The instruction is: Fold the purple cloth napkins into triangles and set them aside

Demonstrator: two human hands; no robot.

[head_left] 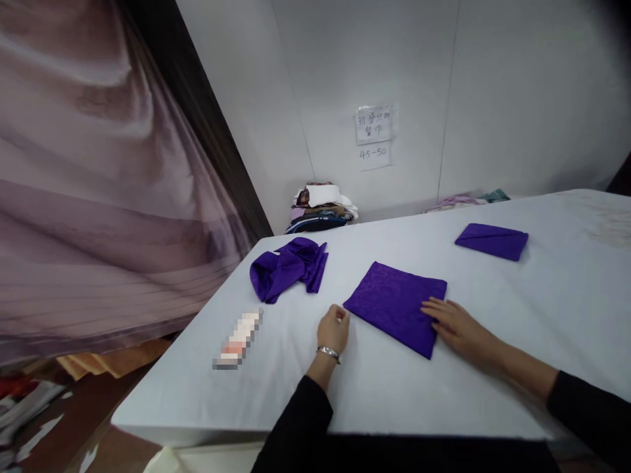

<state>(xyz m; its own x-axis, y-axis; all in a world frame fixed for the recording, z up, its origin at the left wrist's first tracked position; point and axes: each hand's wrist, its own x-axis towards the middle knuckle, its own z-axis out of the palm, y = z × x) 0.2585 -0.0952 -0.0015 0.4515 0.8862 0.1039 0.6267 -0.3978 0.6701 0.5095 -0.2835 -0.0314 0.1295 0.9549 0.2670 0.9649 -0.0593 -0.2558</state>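
A purple cloth napkin [394,299], folded into a flat square with a faint woven pattern, lies on the white-covered table in front of me. At its left corner is my left hand [334,330], fingers curled into a pinch there; the fingertips are partly hidden. My right hand [456,326] rests flat along the napkin's right edge, fingers stretched out over the cloth. Farther left sits a crumpled purple cloth [290,268] in a loose heap. Toward the back right lies another purple napkin [493,241], folded into a smaller flat piece.
A blurred-out flat object [239,338] lies on the table [197,394] at the left. Behind the table's far edge is a stack of folded clothes [323,209], with more fabric [461,200] farther right. A pinkish curtain [98,184] hangs at the left; paper signs [375,135] are on the wall.
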